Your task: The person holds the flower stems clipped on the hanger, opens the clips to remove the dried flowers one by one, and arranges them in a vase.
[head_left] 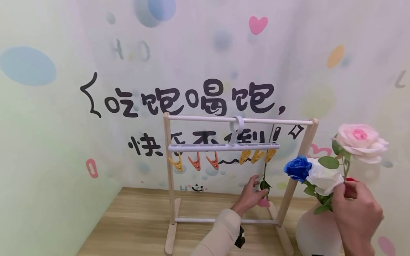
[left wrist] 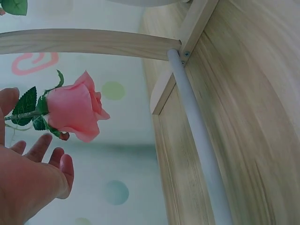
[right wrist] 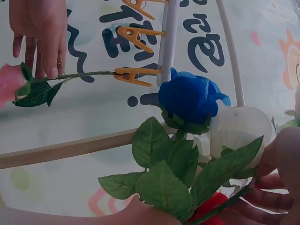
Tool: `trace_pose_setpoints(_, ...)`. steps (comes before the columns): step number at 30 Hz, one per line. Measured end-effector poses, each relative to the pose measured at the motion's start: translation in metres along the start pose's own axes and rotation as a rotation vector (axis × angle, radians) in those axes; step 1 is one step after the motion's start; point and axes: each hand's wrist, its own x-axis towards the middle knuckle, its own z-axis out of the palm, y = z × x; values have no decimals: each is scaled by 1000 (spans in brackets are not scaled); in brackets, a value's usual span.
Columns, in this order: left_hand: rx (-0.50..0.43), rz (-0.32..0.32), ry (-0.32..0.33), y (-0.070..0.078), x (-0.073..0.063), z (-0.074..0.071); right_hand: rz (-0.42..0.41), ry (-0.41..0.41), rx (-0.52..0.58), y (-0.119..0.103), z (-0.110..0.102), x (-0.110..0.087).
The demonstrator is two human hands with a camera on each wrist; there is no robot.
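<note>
A pink rose [left wrist: 77, 108] hangs bloom down, its stem gripped by the yellow clip [head_left: 270, 155] at the right end of a hanger [head_left: 208, 147]. My left hand [head_left: 251, 195] is at its lower stem. The thumb touches or nearly touches the stem, and the other fingers stand apart from it. My right hand [head_left: 357, 209] pinches the stem of a pale pink rose [head_left: 363, 142] above a white vase [head_left: 317, 231]. Beside that hand are a blue rose [right wrist: 190, 101], a white rose [head_left: 325, 177] and a red flower [right wrist: 211, 206], mostly hidden. Leaves cover part of the right fingers in the right wrist view.
The hanger hooks over the top bar [head_left: 205, 119] of a wooden rack standing on the wood-grain table [head_left: 128, 220]. Orange clips [head_left: 195, 161] and more yellow clips [head_left: 245, 156] hang along it. Behind stands a printed wall [head_left: 192, 53]. The rack's lower bar [left wrist: 199, 136] runs near the tabletop.
</note>
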Motion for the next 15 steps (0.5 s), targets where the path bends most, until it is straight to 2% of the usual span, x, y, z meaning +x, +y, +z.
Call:
trace_pose_setpoints(3, -7, -6, 11, 1, 1, 5, 21, -45, -25, 3, -1, -2)
trace_pose_setpoints(8, 9, -3, 42, 2, -1, 8, 108, -129, -65, 4, -2, -5)
trace_pose_setpoints(12, 15, 3, 49, 2, -2, 7, 137, -153, -100, 6, -5, -5)
trace_pose_setpoints(15, 25, 12, 59, 2, -2, 6, 130, -156, -99, 8, -7, -5)
